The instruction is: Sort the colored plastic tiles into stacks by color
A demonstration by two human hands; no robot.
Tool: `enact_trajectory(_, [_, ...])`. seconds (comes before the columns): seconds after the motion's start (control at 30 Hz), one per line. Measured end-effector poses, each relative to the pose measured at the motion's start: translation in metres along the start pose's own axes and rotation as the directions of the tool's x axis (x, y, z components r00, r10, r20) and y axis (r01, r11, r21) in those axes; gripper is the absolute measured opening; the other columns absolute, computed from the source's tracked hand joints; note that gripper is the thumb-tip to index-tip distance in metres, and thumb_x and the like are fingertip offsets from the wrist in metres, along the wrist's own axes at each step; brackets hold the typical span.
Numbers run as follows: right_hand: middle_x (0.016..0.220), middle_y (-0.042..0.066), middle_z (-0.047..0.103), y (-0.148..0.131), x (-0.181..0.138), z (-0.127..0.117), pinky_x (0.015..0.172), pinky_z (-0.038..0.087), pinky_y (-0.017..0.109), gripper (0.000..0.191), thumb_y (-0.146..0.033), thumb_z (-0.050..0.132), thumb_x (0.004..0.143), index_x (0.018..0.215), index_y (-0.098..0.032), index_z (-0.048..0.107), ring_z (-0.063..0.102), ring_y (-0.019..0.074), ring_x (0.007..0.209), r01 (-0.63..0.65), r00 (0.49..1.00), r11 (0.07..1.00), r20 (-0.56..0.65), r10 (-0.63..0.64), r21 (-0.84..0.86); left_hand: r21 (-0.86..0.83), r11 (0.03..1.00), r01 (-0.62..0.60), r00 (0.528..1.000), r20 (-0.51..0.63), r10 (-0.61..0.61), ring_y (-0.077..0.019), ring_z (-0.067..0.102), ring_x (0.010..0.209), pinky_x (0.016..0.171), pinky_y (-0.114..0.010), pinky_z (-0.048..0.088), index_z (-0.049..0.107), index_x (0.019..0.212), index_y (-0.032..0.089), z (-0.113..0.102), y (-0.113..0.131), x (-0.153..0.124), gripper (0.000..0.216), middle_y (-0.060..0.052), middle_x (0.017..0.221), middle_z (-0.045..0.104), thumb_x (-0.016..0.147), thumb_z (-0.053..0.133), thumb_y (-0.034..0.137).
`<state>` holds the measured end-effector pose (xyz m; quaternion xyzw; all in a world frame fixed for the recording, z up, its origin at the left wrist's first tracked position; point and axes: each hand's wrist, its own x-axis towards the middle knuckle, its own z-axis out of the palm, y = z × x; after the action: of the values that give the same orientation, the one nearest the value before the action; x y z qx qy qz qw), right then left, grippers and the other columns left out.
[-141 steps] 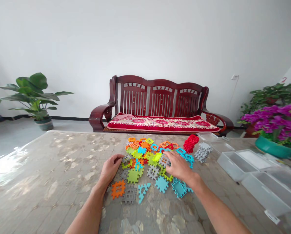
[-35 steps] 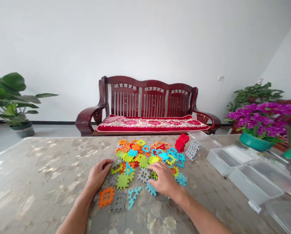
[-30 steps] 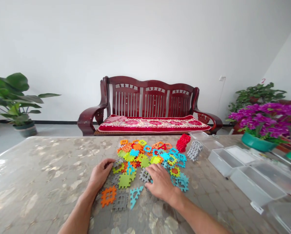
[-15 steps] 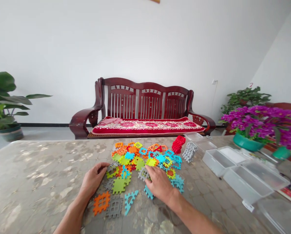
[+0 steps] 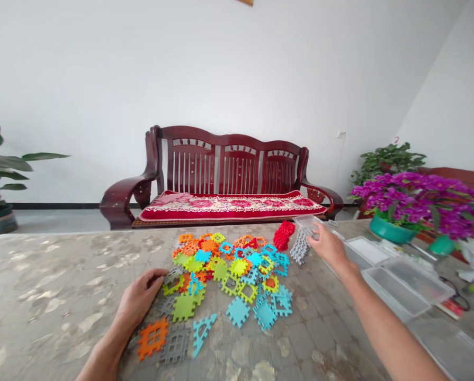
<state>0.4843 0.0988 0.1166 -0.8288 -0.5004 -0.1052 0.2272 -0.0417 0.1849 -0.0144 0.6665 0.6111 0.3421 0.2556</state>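
1. Flower-patterned tablecloth (image 5: 81, 296) is covering the near surface, where an orange window tile (image 5: 153, 338), a gray window tile (image 5: 176, 343) and a blue triangular tile (image 5: 203, 333) are lying flat.
2. The left hand (image 5: 141, 294) is resting just beside the mixed pile; its fingers are curling loosely, with a small gap to the thumb and nothing visibly held.
3. Jigsaw-edged tiles in lime, blue, orange and gray are overlapping across the middle.
4. The right hand (image 5: 329, 245) is meeting the leaning gray tile stack (image 5: 299, 250), right of the pile. Thumb and index are standing slightly apart; whether they are pinching a tile, one cannot tell. A sideways push could topple the stack, probably into the red tile stack (image 5: 284, 235) just beside it.
5. The right forearm is partly hiding the clear plastic box (image 5: 399, 291).
6. Beyond, a carved wooden bench (image 5: 240, 169) is standing against the wall; at far left, a leafy potted plant (image 5: 0, 164) is being cut off by the frame.
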Motion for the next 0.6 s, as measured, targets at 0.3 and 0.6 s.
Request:
enact_trajectory(0.3, [0.121,0.010,0.072,0.012,0.013,0.006,0.085,0.051,0.038,0.063,-0.034,0.060,0.083,0.143,-0.020,0.048,0.068,0.0299,0.108,-0.022,0.996,0.999,0.086,0.026,-0.043,-0.007,1.000,-0.012,1.000,-0.022,0.012,-0.0237,0.070,0.086,0.078,-0.030,0.051,0.074,0.094,0.025,0.000,-0.002,0.001,0.038,0.000,0.090,0.078,0.073,0.054,0.050])
enact_trajectory(0.6, [0.107,0.003,0.076,-0.025,-0.025,0.012,0.086,0.052,0.034,0.039,-0.031,0.057,0.084,0.122,-0.025,0.065,0.070,0.0211,0.093,0.202,0.979,0.959,-0.030,-0.200,0.199,-0.062,0.998,-0.027,0.999,-0.027,0.026,-0.0224,0.069,0.083,0.078,-0.030,0.052,0.072,0.094,0.022,0.003,0.003,-0.001,0.036,-0.001,0.087,0.077,0.076,0.052,0.046])
